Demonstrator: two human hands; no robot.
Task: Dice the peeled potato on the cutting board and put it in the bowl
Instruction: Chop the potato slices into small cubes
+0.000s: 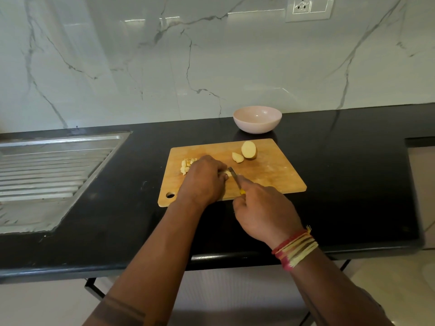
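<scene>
Now left hand (pixel 203 178) pins a potato piece (pixel 227 173); right hand (pixel 263 211) grips the knife (pixel 235 177), blade angled away-left.

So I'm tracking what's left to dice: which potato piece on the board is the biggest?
The potato half at the board's far side, nearest the bowl. It dwarfs the small wedge beside it and the diced bits at the left.
</scene>
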